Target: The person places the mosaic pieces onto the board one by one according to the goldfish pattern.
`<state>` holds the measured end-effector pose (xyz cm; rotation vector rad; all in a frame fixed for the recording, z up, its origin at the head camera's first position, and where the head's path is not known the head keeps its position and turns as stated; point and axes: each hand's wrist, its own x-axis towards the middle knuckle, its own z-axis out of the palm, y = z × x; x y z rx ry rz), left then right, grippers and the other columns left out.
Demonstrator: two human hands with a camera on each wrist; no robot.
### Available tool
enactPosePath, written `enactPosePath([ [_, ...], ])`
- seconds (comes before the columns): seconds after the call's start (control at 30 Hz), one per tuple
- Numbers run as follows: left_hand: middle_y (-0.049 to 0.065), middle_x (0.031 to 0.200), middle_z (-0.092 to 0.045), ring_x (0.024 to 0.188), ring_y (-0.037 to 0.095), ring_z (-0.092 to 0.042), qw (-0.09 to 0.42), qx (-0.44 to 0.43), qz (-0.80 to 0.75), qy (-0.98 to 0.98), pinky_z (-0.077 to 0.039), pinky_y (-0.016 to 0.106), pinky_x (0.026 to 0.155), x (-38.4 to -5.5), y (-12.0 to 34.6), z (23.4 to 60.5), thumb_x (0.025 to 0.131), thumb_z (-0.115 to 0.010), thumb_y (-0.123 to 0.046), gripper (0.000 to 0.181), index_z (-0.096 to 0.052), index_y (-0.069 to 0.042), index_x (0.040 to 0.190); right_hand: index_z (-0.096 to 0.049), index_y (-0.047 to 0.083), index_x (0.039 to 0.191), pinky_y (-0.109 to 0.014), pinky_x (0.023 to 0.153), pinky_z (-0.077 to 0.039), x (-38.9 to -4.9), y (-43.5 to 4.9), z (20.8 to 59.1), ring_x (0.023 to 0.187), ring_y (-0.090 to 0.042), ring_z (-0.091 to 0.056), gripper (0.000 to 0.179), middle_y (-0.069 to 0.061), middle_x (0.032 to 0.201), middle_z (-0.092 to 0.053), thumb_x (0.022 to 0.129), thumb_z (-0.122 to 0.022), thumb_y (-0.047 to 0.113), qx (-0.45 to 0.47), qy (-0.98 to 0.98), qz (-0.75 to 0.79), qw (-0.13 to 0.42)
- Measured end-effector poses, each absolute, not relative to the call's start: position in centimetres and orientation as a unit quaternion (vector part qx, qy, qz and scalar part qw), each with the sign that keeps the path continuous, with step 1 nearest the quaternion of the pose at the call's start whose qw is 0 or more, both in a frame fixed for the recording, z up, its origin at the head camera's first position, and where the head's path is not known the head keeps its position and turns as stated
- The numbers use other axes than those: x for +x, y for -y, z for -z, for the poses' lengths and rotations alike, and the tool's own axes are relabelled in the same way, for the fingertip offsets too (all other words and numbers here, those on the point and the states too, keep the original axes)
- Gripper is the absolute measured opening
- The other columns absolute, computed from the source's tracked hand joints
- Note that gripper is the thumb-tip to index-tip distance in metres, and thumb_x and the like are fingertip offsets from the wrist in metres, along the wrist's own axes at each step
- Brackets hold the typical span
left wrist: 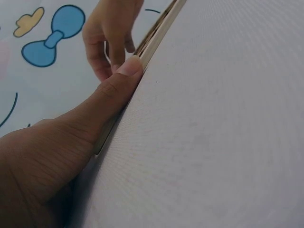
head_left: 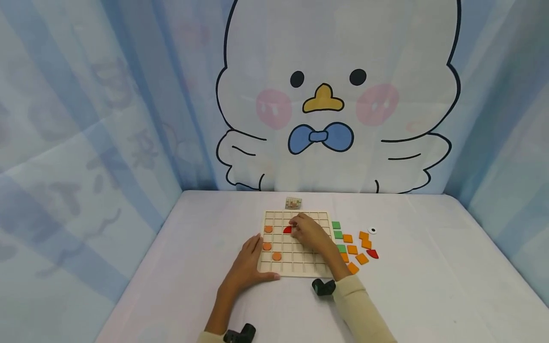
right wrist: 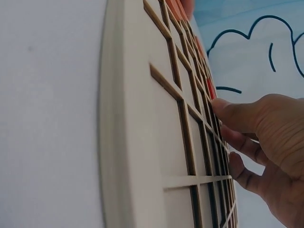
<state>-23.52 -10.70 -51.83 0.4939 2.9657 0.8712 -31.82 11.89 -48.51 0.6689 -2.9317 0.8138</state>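
Left hand [head_left: 248,265] lies flat, thumb pressed to the grid board's [head_left: 296,271] near-left edge, steadying it | right hand [head_left: 310,233] pinches a red piece [head_left: 287,230] over a cell mid-board | loose tiles [head_left: 352,249] right of board

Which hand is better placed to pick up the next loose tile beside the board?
Probably the right hand: it works at the red piece near the loose tiles. The left hand rests on the board.

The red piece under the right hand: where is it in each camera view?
Head: red piece lies on the wooden grid board, upper middle, at the right hand.
Left wrist: not visible; only the board's edge shows.
Right wrist: red sliver just beyond the fingertips.
Shared landmark: the board.
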Motion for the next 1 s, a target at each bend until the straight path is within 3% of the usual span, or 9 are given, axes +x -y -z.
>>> enactPosePath([
  [0.2, 0.013, 0.162, -0.021, 0.148, 0.030, -0.023, 0.000, 0.159, -0.280, -0.947, -0.031, 0.049, 0.117, -23.5, 10.6, 51.9, 0.066, -0.073, -0.074, 0.124, -0.023, -0.004, 0.155, -0.065, 0.006, 0.119, -0.038, 0.091, -0.053, -31.4, -13.0, 47.7, 0.101, -0.021, -0.062, 0.029, -0.006, 0.115, -0.061, 0.092, -0.068, 0.014, 0.196, 0.946, -0.259, 0.001],
  [0.43, 0.015, 0.161, -0.022, 0.148, 0.032, -0.023, -0.002, 0.158, -0.287, -0.945, -0.031, 0.051, 0.116, -23.4, 10.5, 52.0, 0.066, -0.075, -0.072, 0.123, -0.025, -0.003, 0.154, -0.068, 0.001, 0.110, -0.040, 0.082, -0.055, -31.0, -15.8, 47.1, 0.092, -0.023, -0.063, 0.022, -0.010, 0.106, -0.064, 0.089, -0.070, 0.009, 0.231, 0.938, -0.253, 0.048],
  [0.8, 0.014, 0.162, -0.020, 0.148, 0.030, -0.022, 0.002, 0.154, -0.292, -0.944, -0.030, 0.049, 0.117, -23.3, 10.4, 51.8, 0.066, -0.075, -0.072, 0.124, -0.023, -0.004, 0.155, -0.067, 0.000, 0.111, -0.041, 0.081, -0.055, -30.0, -21.4, 46.4, 0.092, -0.024, -0.062, 0.023, -0.011, 0.103, -0.064, 0.090, -0.069, 0.009, 0.193, 0.942, -0.268, 0.059],
  [1.0, 0.014, 0.162, -0.020, 0.149, 0.031, -0.021, 0.000, 0.155, -0.294, -0.943, -0.029, 0.050, 0.118, -23.3, 10.5, 51.7, 0.066, -0.077, -0.070, 0.124, -0.023, -0.003, 0.154, -0.067, 0.003, 0.113, -0.040, 0.085, -0.055, -29.5, -23.6, 46.7, 0.093, -0.022, -0.060, 0.023, -0.009, 0.104, -0.064, 0.092, -0.067, 0.011, 0.141, 0.955, -0.260, 0.035],
])
